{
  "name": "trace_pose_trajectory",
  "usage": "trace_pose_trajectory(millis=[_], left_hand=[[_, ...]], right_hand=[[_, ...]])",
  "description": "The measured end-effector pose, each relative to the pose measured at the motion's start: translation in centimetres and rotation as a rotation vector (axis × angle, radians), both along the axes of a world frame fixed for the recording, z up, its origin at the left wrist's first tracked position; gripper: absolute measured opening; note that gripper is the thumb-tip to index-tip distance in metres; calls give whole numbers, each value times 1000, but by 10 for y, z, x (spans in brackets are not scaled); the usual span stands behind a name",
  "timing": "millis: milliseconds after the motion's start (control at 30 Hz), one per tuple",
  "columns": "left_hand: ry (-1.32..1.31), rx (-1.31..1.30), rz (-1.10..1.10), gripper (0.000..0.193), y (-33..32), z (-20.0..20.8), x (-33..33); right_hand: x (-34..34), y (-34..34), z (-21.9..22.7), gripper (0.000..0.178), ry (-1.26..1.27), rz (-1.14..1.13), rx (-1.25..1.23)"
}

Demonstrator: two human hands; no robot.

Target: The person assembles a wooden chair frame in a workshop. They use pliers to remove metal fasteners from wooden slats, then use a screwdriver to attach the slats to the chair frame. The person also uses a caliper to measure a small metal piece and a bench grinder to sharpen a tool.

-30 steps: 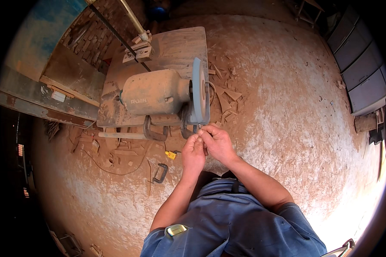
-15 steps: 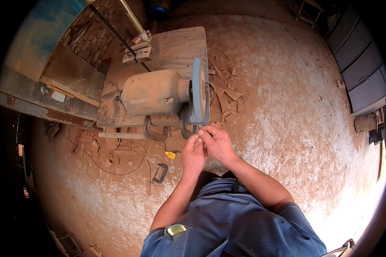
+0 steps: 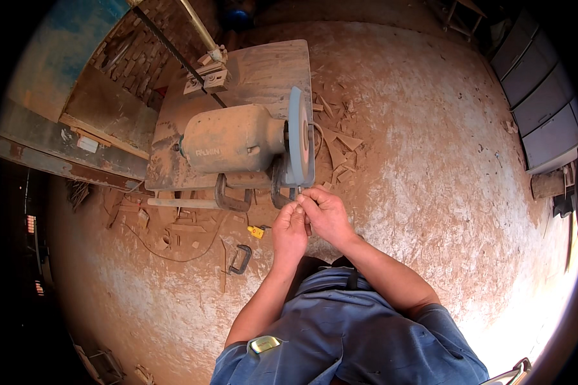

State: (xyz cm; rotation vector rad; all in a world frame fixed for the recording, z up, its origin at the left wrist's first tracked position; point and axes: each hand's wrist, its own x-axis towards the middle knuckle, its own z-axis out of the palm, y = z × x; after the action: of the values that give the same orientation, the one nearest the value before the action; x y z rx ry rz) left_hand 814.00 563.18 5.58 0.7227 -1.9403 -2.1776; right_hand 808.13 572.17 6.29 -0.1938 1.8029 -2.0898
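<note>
My right hand (image 3: 327, 215) pinches a small thin metal piece (image 3: 299, 190), whose tip points up at the lower edge of a blue-grey grinding wheel (image 3: 295, 138). Whether the tip touches the wheel is too small to tell. Close against it, my left hand (image 3: 290, 231) is closed too, fingertips together at the lower end of the same piece; most of the piece is hidden by the fingers. The wheel sits on the right end of a dust-covered bench grinder motor (image 3: 231, 138). Two C-clamps (image 3: 232, 194) hold at the table's near edge.
The grinder stands on a dusty bandsaw table (image 3: 263, 70), with a saw blade (image 3: 173, 51) behind it. On the floor lie a loose C-clamp (image 3: 240, 260), a yellow tag-like object (image 3: 255, 232), a cable and wood scraps (image 3: 340, 144). Grey cabinets (image 3: 539, 96) stand at the right.
</note>
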Motion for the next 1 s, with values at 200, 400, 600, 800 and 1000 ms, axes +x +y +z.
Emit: trace_pose_trajectory(millis=[200, 400, 600, 800, 1000], left_hand=[[7, -2, 1, 21, 0, -1, 0], [11, 6, 3, 22, 1, 0, 0], [-3, 5, 7, 22, 0, -1, 0], [1, 11, 16, 21, 0, -3, 0], [17, 33, 21, 20, 2, -1, -1]], right_hand=[[-1, -1, -14, 20, 95, -14, 14], [-1, -1, -14, 21, 45, -3, -23], [-1, -1, -4, 21, 5, 9, -28], [-1, -1, -1, 21, -3, 16, -21], [-2, -3, -16, 21, 64, -6, -39]])
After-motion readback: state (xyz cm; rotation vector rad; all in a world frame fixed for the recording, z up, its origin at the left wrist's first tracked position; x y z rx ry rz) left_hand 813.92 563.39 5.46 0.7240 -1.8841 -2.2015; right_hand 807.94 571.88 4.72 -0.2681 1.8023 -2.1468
